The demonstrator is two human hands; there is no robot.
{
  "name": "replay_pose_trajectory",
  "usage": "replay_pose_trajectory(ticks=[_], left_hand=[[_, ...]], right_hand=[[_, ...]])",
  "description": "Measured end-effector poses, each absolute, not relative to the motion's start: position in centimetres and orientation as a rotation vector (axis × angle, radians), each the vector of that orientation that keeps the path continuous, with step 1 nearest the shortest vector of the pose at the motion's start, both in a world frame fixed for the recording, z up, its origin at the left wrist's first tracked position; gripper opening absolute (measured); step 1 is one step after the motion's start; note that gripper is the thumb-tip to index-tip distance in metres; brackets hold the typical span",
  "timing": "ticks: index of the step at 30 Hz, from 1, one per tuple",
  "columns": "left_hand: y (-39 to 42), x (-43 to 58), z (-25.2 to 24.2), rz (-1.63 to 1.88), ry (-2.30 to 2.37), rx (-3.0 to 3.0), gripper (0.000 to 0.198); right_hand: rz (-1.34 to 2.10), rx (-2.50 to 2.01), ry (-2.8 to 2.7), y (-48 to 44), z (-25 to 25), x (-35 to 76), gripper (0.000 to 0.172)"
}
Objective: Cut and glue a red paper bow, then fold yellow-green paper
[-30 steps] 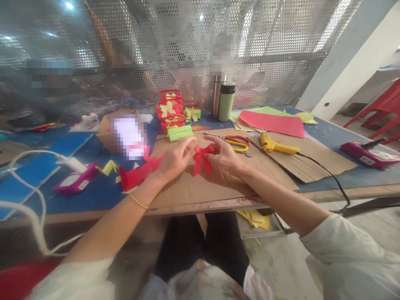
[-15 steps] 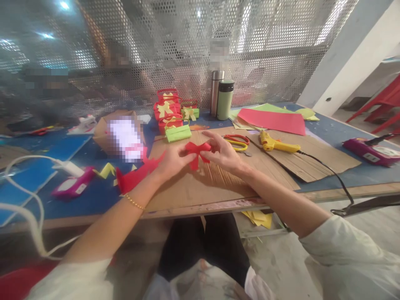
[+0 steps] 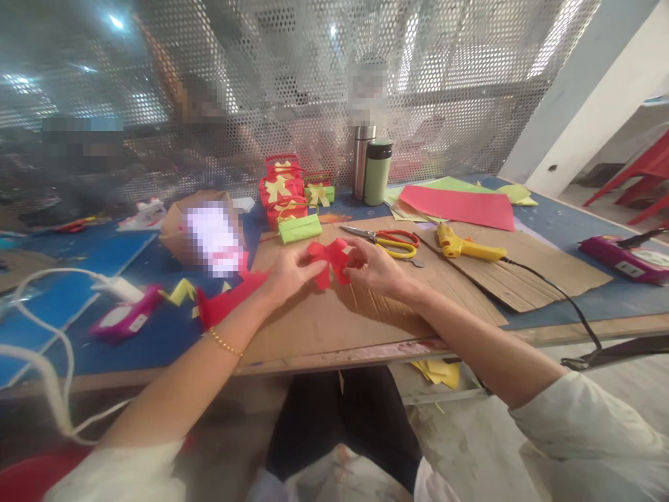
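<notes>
So the thing in play is a small red paper-looking bow [image 3: 334,252], mid-frame, held up just over a flat brown cardboard sheet [image 3: 308,324] on the blue tabletop [image 3: 172,352]. Right above it in the frame sits a little light-green box [image 3: 300,229], and behind that there's a cluster of small red handled baskets [image 3: 295,187] with pale yellow bows on their fronts, plus a green basket [image 3: 329,192] beside them. Can't tell if anything's inside any of those. Upper middle: a capped pale-green tumbler [image 3: 377,178] next to a silver metal flask [image 3: 358,167], both upright.

Hands: the left hand [image 3: 290,270] has the bow's left side pinched between thumb and fingers, barely open. The right hand [image 3: 373,268] has its fingers curled in, thumb and fingertips on the bow's right side. Both are grasping it, thumbs facing inward. Forearms slant in from the lower left and lower right corners, gold beaded bracelet [image 3: 224,341] on the left wrist. Red-and-yellow-handled scissors [image 3: 380,239] lie just beyond the right hand, yellow glue gun [image 3: 470,249] further right.
</notes>
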State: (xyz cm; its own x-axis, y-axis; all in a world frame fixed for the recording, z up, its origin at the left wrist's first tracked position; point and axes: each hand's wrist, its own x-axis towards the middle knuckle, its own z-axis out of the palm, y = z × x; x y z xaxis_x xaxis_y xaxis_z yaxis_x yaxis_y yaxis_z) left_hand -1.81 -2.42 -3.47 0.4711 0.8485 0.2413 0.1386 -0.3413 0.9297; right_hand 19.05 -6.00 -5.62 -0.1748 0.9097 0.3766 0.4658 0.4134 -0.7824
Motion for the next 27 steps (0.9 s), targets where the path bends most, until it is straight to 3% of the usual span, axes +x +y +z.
replay_pose_trajectory(ticks=[11, 18, 27], left_hand=[[-2.6, -2.0, -3.7, 0.825, 0.891, 1.588, 0.027], [-2.6, -2.3, -3.8, 0.828, 0.972, 1.568, 0.023], [-2.4, -2.8, -3.1, 0.931, 0.939, 1.503, 0.026]], right_hand=[[0.465, -1.101, -1.797, -7.1, -5.7, 20.2, 0.059], [0.237, -1.104, -1.738, -10.0, -4.0, 19.3, 0.048], [0.361, -1.190, -1.822, -11.0, -4.1, 19.5, 0.048]])
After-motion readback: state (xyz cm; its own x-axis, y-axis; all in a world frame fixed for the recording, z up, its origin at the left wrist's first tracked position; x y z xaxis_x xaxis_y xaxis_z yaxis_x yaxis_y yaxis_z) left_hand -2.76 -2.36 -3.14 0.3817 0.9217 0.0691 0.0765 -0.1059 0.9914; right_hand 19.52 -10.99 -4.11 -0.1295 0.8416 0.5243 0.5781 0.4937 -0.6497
